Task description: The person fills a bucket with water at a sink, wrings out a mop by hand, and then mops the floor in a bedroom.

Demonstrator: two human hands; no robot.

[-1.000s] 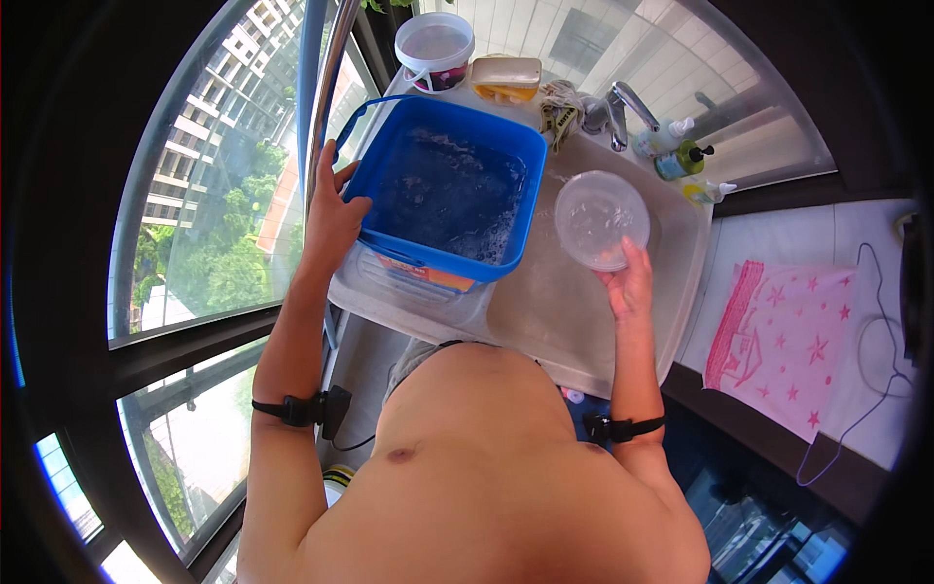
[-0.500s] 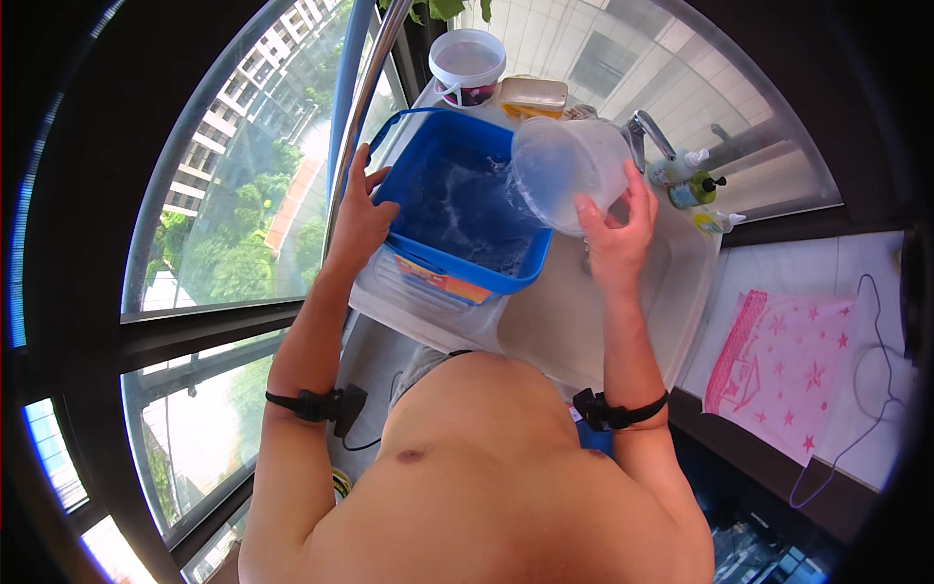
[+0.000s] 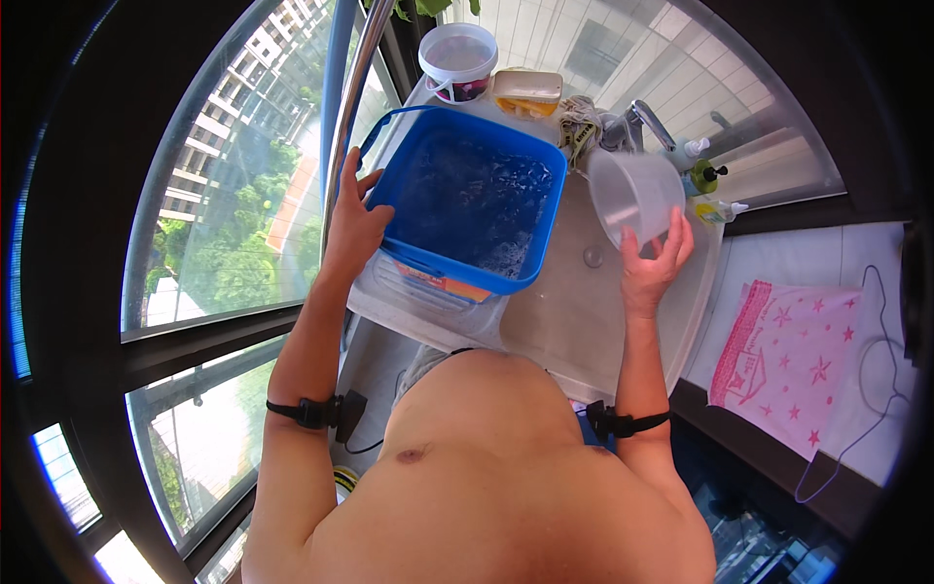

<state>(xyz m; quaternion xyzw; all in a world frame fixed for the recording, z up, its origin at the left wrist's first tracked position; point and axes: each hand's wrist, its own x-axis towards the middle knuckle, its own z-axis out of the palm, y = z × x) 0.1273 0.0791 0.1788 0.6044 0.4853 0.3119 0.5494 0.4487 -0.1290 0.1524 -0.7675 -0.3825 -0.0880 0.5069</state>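
Note:
A square blue bucket (image 3: pixel 465 185) of rippling water rests on the drainboard at the left of the sink (image 3: pixel 555 321). My left hand (image 3: pixel 358 219) grips its left edge. In my right hand (image 3: pixel 654 258) is a round translucent plastic container (image 3: pixel 634 190), held tilted over the basin, right of the bucket and near the tap (image 3: pixel 650 122). The drain shows below the container.
Behind the bucket stand a white pail (image 3: pixel 457 54), a soap box (image 3: pixel 525 90) and cloths (image 3: pixel 581 122). Bottles (image 3: pixel 705 175) line the sink's right rear. A pink cloth (image 3: pixel 783 360) and cord lie rightward. A metal pole (image 3: pixel 355 78) rises at the left.
The container rose from the sink over the bucket's right side half a second ago, tilted, and has now moved back right over the basin. My left hand keeps its hold.

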